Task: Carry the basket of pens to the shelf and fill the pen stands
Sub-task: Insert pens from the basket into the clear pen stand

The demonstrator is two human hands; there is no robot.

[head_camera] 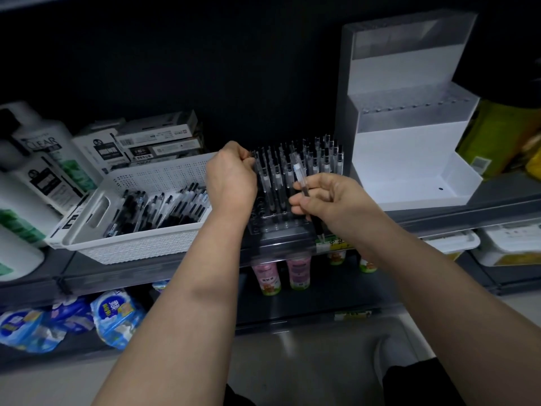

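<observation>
Filling the clear pen stand [281, 230] on the shelf [439, 218], one pen in hand.

The right hand [325, 197] pinches a pen [300, 174], slanted over the stand's near rows. The left hand [231, 174] has its grip curled at the stand's far-left corner (on a pen top or the stand's wall, I cannot tell). The basket [140, 247], with many pens [164, 206] lying in it, sits just left of the stand. An empty white stand [409, 159] waits on the right. The risk is that a slanted pen misses its hole, topples its neighbours, or nudges the stand toward the shelf's edge.
</observation>
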